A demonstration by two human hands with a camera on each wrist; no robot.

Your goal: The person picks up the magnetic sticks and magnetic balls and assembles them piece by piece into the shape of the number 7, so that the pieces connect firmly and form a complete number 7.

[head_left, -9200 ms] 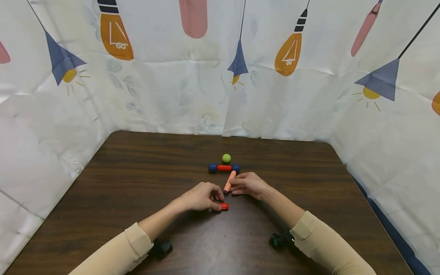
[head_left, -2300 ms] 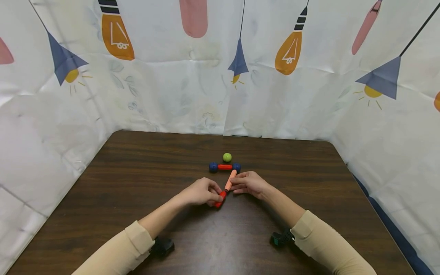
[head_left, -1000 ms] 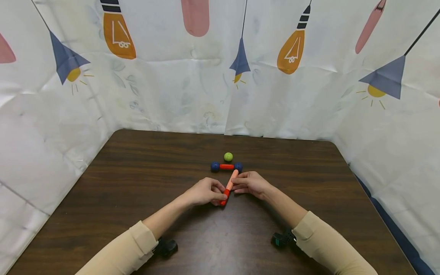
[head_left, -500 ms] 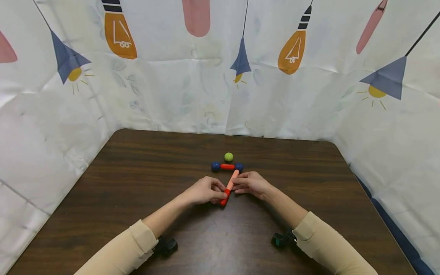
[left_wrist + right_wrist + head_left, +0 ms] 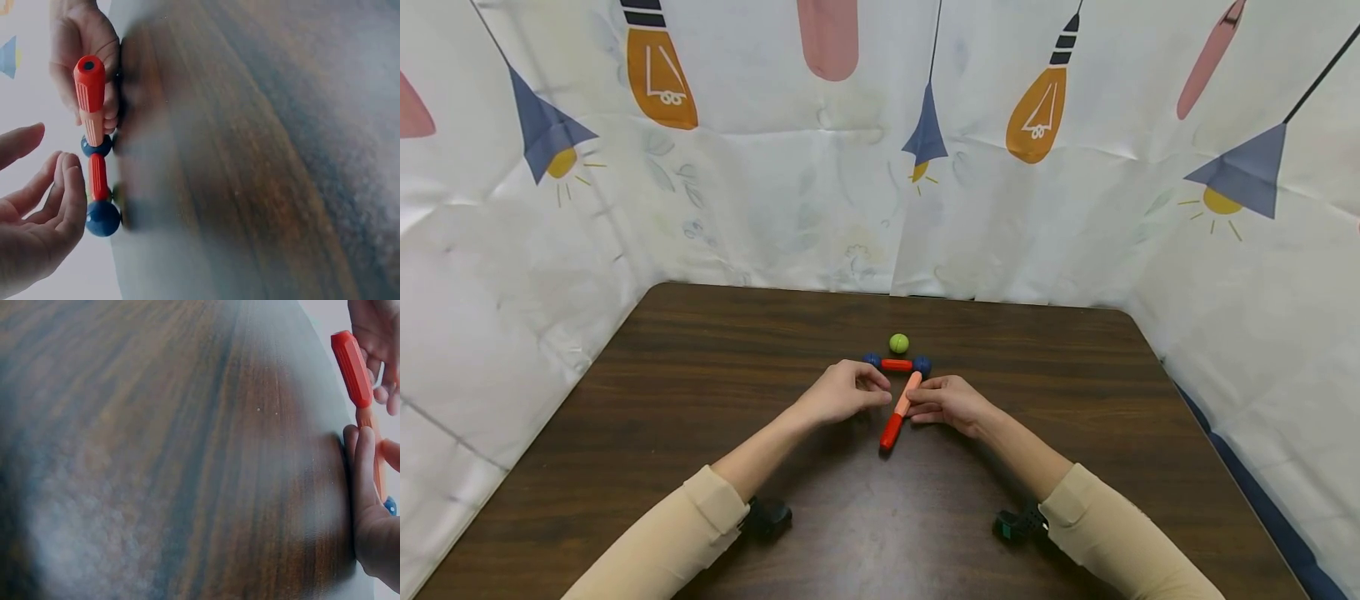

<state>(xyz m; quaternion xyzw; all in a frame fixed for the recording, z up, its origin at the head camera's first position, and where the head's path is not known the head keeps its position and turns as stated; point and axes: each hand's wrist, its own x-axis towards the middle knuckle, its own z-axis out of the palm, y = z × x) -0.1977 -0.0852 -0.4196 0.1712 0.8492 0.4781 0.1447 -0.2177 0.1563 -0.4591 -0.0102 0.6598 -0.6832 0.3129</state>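
My right hand (image 5: 951,403) pinches a peach-coloured toy rod (image 5: 907,395) between thumb and fingers. A red rod (image 5: 891,432) is lined up end to end with it, pointing toward the near side. The peach rod's far end meets the right blue ball (image 5: 922,365). Another red rod (image 5: 897,365) joins that ball to a left blue ball (image 5: 103,218). My left hand (image 5: 846,392) hovers left of the rods, fingers loosely bent and holding nothing. In the left wrist view, a gap shows between its thumb and fingers.
A small green ball (image 5: 898,342) sits just behind the red rod with the blue balls. All lie on a dark wood-grain table (image 5: 737,350), with a printed white curtain (image 5: 775,208) around its far side and both flanks.
Earlier the left hand turned the loose red rod and brought it against the peach rod's near end. It has now let go and moved away from me. The right hand keeps its pinch.
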